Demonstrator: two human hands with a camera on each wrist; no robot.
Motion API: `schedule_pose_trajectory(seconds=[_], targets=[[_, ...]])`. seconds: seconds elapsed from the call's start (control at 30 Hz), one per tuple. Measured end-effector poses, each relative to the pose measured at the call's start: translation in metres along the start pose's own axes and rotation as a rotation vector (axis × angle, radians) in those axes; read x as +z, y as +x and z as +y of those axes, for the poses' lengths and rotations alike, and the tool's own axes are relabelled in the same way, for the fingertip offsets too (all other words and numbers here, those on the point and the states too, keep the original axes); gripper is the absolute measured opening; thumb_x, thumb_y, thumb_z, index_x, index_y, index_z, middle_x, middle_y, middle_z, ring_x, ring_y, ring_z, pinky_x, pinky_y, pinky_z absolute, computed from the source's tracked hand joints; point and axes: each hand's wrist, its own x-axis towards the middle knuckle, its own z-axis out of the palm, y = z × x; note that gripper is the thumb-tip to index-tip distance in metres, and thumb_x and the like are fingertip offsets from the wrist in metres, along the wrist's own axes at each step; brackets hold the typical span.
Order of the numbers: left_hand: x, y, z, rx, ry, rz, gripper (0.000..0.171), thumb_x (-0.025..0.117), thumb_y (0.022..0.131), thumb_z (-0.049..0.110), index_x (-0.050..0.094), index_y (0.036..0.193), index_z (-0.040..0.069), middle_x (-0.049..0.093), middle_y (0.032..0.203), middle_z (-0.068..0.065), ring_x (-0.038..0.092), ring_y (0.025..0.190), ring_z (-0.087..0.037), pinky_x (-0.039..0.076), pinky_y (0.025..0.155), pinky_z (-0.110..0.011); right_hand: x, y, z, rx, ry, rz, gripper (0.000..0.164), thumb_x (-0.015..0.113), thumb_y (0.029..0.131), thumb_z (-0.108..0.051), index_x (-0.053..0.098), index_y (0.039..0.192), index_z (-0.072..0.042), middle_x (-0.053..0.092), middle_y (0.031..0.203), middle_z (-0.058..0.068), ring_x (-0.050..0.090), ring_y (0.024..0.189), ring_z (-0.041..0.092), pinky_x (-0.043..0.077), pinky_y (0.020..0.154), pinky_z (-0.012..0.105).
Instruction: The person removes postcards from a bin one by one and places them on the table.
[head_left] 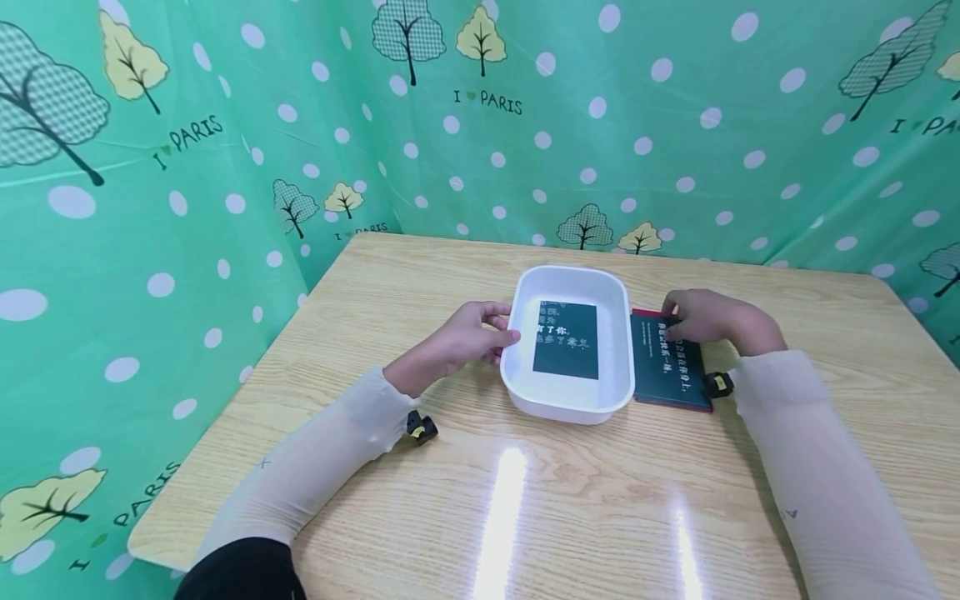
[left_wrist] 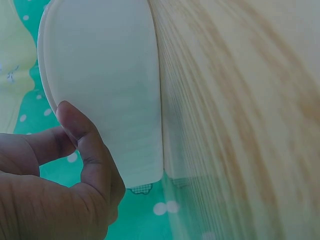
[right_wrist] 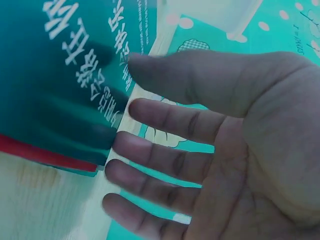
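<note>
A white plastic basin (head_left: pixel 567 399) stands on the table with a dark green notebook (head_left: pixel 567 357) lying flat inside it, white writing on its cover. At the basin's left side my left hand (head_left: pixel 476 336) holds the rim, its thumb and fingertips against the edge; the left wrist view shows the basin's outer wall (left_wrist: pixel 107 90). Right of the basin lie dark green notebooks (head_left: pixel 663 375), with a red one (right_wrist: pixel 47 154) showing below the top cover. Over their far edge is my right hand (head_left: pixel 708 319), its fingers (right_wrist: pixel 165 155) extended and spread, fingertips at the edge; whether they touch is unclear.
The wooden table (head_left: pixel 420 517) reaches the green dotted curtain (head_left: pixel 637 167) at the back and left. Black wrist cameras (head_left: pixel 422 427) sit below both sleeves, the right one close to the notebooks' near right corner.
</note>
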Motion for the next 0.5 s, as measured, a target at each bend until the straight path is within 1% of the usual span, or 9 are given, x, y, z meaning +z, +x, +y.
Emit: schedule_pose_trajectory(seconds=[0.07, 0.17, 0.23, 0.33, 0.5], targets=[[-0.001, 0.008, -0.008, 0.003, -0.011, 0.003, 0.050, 0.063, 0.095, 0.007, 0.044, 0.141, 0.003, 0.049, 0.110, -0.013, 0.058, 0.070, -0.018, 0.056, 0.068, -0.038, -0.001, 0.001, -0.002, -0.027, -0.008, 0.053, 0.043, 0.063, 0.094, -0.016, 0.050, 0.126, 0.010, 0.056, 0.116, 0.031, 0.056, 0.100, 0.041, 0.048, 0.084, 0.057], [-0.003, 0.018, -0.018, 0.015, -0.027, 0.011, 0.049, 0.065, 0.094, 0.008, 0.047, 0.139, 0.005, 0.050, 0.110, -0.012, 0.059, 0.069, -0.018, 0.055, 0.061, -0.032, -0.003, 0.002, -0.007, -0.067, -0.011, 0.163, 0.042, 0.057, 0.097, -0.015, 0.048, 0.129, 0.010, 0.054, 0.119, 0.032, 0.053, 0.106, 0.044, 0.048, 0.085, 0.057], [-0.003, 0.018, -0.018, 0.015, -0.027, 0.010, 0.048, 0.066, 0.094, 0.008, 0.047, 0.138, 0.005, 0.050, 0.110, -0.012, 0.059, 0.069, -0.018, 0.055, 0.061, -0.033, -0.003, 0.003, -0.012, -0.088, 0.005, 0.240, 0.042, 0.056, 0.098, -0.016, 0.048, 0.131, 0.009, 0.053, 0.121, 0.031, 0.052, 0.108, 0.044, 0.048, 0.086, 0.057], [-0.003, 0.018, -0.019, 0.014, -0.029, 0.008, 0.048, 0.065, 0.094, 0.008, 0.047, 0.138, 0.005, 0.050, 0.110, -0.012, 0.059, 0.069, -0.018, 0.055, 0.062, -0.033, -0.005, 0.002, -0.023, -0.107, 0.032, 0.325, 0.042, 0.054, 0.099, -0.019, 0.048, 0.131, 0.007, 0.053, 0.120, 0.028, 0.051, 0.107, 0.042, 0.048, 0.085, 0.057], [-0.003, 0.019, -0.019, 0.010, -0.033, 0.015, 0.047, 0.066, 0.094, 0.008, 0.048, 0.137, 0.006, 0.050, 0.110, -0.012, 0.059, 0.070, -0.018, 0.055, 0.062, -0.033, -0.004, 0.000, -0.041, -0.156, 0.046, 0.401, 0.042, 0.055, 0.100, -0.021, 0.048, 0.131, 0.006, 0.053, 0.123, 0.026, 0.050, 0.111, 0.041, 0.048, 0.087, 0.057]])
